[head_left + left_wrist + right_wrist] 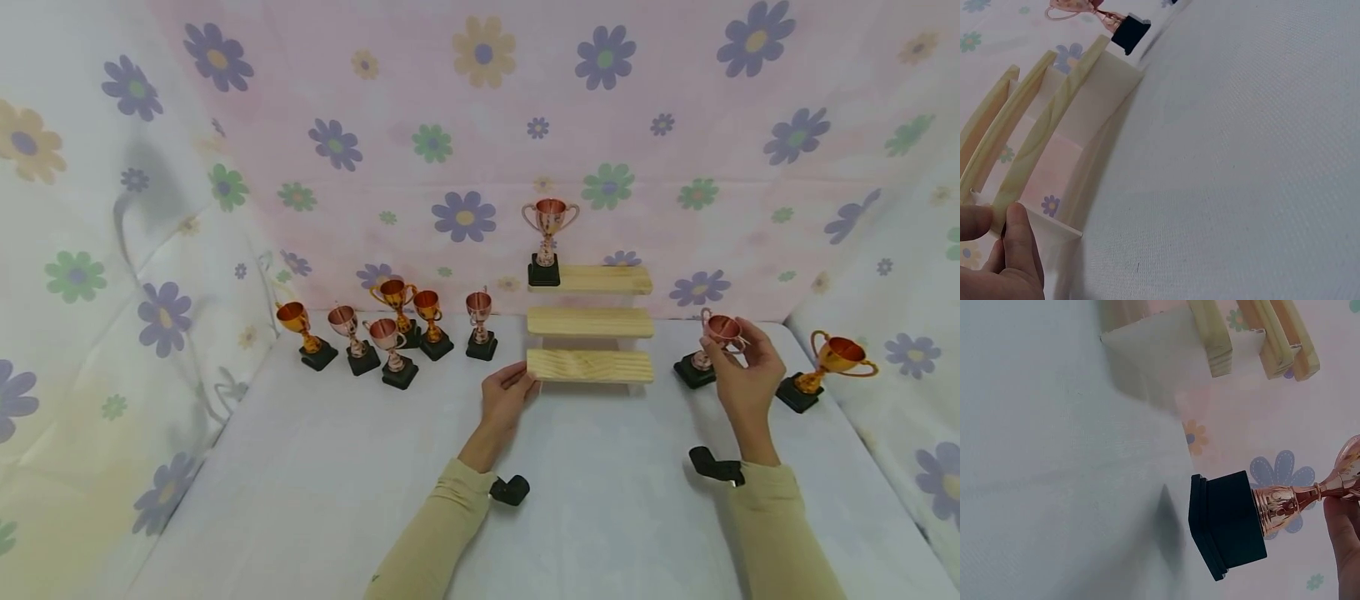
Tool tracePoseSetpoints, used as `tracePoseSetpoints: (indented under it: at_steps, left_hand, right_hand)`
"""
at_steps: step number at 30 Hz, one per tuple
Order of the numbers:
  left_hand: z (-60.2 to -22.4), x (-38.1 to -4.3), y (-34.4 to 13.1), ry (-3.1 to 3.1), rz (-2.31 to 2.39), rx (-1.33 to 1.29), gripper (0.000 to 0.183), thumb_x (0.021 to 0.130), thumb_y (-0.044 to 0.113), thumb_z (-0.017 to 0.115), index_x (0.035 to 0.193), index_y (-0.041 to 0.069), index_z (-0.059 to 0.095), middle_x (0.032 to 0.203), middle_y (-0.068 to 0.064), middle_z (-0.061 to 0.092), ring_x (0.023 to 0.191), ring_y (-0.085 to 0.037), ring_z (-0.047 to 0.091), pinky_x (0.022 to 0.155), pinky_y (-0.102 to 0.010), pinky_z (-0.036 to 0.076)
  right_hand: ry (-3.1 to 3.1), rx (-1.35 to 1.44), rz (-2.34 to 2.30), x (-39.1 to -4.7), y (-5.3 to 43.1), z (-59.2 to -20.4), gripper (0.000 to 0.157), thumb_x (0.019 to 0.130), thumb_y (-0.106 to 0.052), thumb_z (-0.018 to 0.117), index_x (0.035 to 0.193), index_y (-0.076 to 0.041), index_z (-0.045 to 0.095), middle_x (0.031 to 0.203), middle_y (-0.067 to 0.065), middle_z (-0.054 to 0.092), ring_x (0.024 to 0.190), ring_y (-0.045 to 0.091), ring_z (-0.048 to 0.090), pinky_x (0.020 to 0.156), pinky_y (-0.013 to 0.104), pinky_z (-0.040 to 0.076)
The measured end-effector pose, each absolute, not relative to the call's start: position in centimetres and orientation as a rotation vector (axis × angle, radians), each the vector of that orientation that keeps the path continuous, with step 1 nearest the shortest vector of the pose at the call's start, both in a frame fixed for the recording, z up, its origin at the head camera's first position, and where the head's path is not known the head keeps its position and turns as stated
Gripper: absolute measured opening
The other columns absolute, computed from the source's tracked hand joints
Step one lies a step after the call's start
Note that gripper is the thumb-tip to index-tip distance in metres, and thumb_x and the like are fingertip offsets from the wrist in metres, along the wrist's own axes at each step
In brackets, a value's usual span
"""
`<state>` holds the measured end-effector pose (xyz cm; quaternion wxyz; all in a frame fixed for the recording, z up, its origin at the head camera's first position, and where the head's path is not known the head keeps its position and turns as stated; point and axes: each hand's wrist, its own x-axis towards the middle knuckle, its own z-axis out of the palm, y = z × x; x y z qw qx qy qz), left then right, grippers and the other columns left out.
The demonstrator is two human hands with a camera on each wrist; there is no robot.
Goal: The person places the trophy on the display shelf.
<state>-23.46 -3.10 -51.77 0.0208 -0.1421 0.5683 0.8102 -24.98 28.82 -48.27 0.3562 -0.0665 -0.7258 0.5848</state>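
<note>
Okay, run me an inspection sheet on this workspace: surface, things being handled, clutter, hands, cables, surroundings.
Surface: white table, cloth-textured.
Things handled: three-step wooden stand; copper-coloured trophy with a black base.
Other trophies: one on the top step, at its left end; six standing left of the stand; one gold-coloured at far right.
Clutter: nothing seen.
Left hand: fingers pinch the bottom step's left end.
Right hand: fingers hold the copper-coloured trophy by its cup.
Cables: nothing seen.
Surroundings: flower-print cloth behind and on both sides.
</note>
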Motion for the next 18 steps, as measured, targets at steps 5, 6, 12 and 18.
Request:
tracePoseSetpoints:
  at_steps: [5,6,12,18]
  left_hand:
    - [-51.8,-23.4,-3.1,1.773,2.504,-0.435,0.034,0.096,-0.006,0.065,0.129,-0.010,0.061,0.115,-0.021,0.064,0.094,-0.016,0.067,0.092,-0.029,0.060]
    - [-51.8,-23.4,-3.1,1.773,2.502,-0.435,0.034,0.096,-0.006,0.065,0.129,-0.010,0.061,0.115,-0.021,0.064,0.094,-0.016,0.067,0.092,-0.030,0.060]
    - [-51.7,-23.5,-3.1,1.771,2.495,-0.443,0.034,0.096,-0.005,0.065,0.129,-0.009,0.061,0.116,-0.020,0.064,0.095,-0.016,0.067,0.094,-0.031,0.059]
    - [-51.7,-23.5,-3.2,1.787,2.487,-0.449,0.033,0.096,-0.005,0.065,0.128,-0.009,0.062,0.114,-0.020,0.065,0.093,-0.015,0.067,0.092,-0.030,0.060]
  right_hand:
    - [-1.932,-0.107,1.457,-24.5,28.5,-47.5,0.050,0.087,0.002,0.078,0.134,-0.004,0.065,0.124,-0.003,0.066,0.104,0.003,0.061,0.085,0.006,0.052]
    - [-1.942,-0.092,1.448,-24.4,28.4,-47.2,0.050,0.087,0.003,0.078,0.135,-0.003,0.064,0.124,-0.003,0.066,0.104,0.002,0.061,0.085,0.006,0.052]
    - [-1.992,-0.020,1.403,-23.5,27.6,-45.1,0.051,0.087,0.006,0.076,0.136,-0.002,0.063,0.118,-0.012,0.064,0.098,0.003,0.060,0.082,0.004,0.051]
    - [-2.010,0.038,1.390,-22.7,26.8,-43.2,0.053,0.085,0.009,0.076,0.136,-0.001,0.063,0.114,-0.017,0.062,0.092,0.004,0.058,0.080,0.003,0.051]
